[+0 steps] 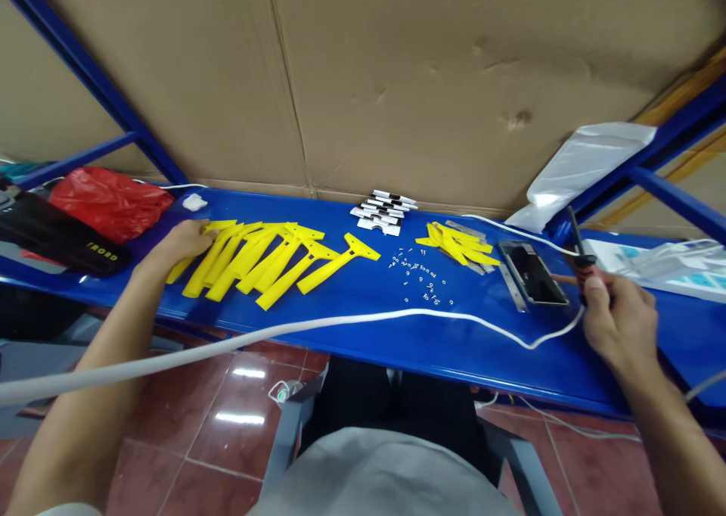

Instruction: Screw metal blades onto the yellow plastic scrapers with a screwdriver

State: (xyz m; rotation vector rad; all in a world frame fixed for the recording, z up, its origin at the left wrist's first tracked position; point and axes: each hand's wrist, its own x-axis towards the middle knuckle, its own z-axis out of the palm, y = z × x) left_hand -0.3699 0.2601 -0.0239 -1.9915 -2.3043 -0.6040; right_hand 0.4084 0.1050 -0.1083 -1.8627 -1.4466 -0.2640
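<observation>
My left hand (188, 242) is closed on the leftmost yellow scraper handle (179, 271), its fingertips partly hidden. Beside it, several more yellow scraper handles (224, 262) lie in an overlapping row, T-shaped heads toward the back. In my right hand (621, 315) is a screwdriver (585, 266) with a dark red and black grip, its shaft pointing up. The right index finger stretches to the edge of a phone (533, 272) lying on the table. Small screws and nuts (420, 268) are scattered mid-table, near a pile of small yellow pieces (458, 242).
A white cable (420, 313) runs across in front of the blue table (363, 342). Stacked black-and-white packs (383, 213) stand at the back. A metal strip (513, 289) lies by the phone. A red bag (110, 202) and black case are left; white packaging (669, 262) is right.
</observation>
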